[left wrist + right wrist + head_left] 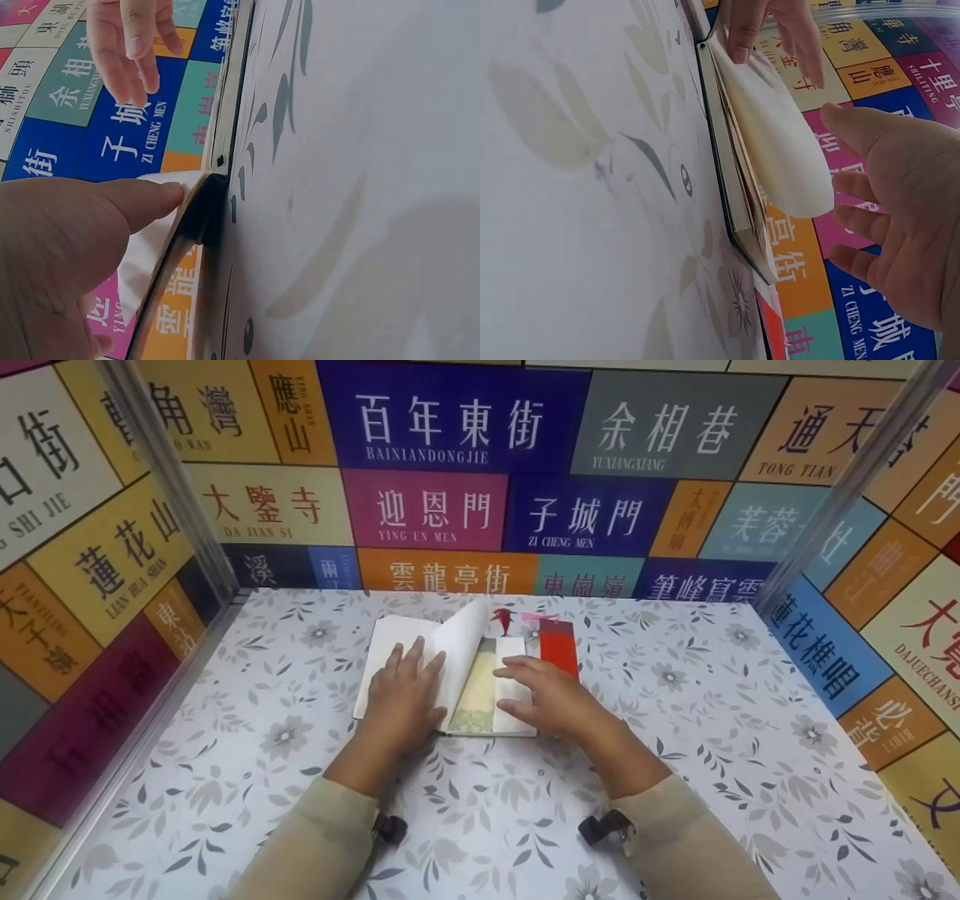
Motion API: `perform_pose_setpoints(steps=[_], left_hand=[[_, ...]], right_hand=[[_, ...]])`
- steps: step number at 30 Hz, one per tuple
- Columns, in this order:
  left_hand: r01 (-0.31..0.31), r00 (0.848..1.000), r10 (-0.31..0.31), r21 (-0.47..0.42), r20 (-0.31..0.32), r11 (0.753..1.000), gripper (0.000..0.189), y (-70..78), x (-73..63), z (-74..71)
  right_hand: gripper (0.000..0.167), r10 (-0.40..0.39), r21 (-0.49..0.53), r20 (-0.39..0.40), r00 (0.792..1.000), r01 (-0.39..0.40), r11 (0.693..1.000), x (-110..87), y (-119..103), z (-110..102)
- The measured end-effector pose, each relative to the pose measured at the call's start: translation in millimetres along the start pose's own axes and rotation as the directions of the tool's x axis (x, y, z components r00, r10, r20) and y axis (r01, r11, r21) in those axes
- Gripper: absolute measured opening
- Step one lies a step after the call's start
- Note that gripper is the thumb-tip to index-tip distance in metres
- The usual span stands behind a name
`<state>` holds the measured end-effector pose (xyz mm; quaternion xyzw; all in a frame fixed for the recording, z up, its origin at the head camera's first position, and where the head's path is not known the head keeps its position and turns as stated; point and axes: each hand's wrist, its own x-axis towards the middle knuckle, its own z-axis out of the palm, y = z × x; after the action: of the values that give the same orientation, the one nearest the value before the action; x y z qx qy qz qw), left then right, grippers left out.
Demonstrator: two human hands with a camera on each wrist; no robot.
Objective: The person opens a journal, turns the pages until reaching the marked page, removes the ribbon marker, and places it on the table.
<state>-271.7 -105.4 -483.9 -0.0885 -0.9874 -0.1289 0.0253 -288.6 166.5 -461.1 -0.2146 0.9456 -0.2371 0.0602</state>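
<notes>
An opened book (514, 722) lies in front of me on the table. My left hand (403, 688) rests on its left-hand pages with fingers extended, and in the left wrist view the thumb (154, 202) lies along the page near the spine. One white leaf (466, 634) stands up in a curve beside that hand. Under the leaf shows a cream page (478, 682) with a greenish pattern at its foot, next to a white strip. My right hand (551, 697) hovers over the book's right side, fingers loosely bent and apart from the raised leaf (787, 161) in the right wrist view.
A red card (557, 634) lies right of the book, partly behind my right hand. A red tassel (504, 621) and a pink ribbon (534, 616) lie beyond the book's top edge. Panels with coloured Chinese signs (457, 416) enclose the floral-patterned table (675, 735) at the back and sides.
</notes>
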Motion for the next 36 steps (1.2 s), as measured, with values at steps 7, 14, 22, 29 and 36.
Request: perform_pose_setpoints(steps=[7, 14, 22, 29, 36], left_hand=[[-0.072, 0.991, 0.070, 0.008, 0.111, 0.997, 0.053, 3.2, -2.2, 1.6], [-0.064, 0.984, 0.061, 0.014, 0.168, 0.998, 0.052, 3.4, -2.7, 3.7], [-0.081, 0.989, 0.080, 0.004, 0.128, 0.997, 0.055, -2.0, -2.3, 6.0], [-0.071, 0.989, 0.071, -0.007, 0.129, 0.997, 0.058, -4.8, -4.3, 7.3], [-0.048, 0.983, 0.047, 0.006, 0.177, 0.999, 0.059, -8.3, -4.4, 7.3]], right_hand=[[0.055, -0.051, 0.010, 0.026, 0.998, 0.051, 0.999, 1.7, 6, 5], [0.057, -0.013, 0.008, 0.057, 0.998, 0.012, 1.000, 8.1, 6, 10], [0.057, -0.023, -0.023, 0.079, 0.997, 0.025, 0.999, 23.2, -2, 16], [0.060, -0.040, -0.046, 0.116, 0.992, 0.046, 0.998, 35.8, -10, 22], [0.064, -0.081, -0.113, 0.170, 0.982, 0.101, 0.988, 45.9, -15, 25]])
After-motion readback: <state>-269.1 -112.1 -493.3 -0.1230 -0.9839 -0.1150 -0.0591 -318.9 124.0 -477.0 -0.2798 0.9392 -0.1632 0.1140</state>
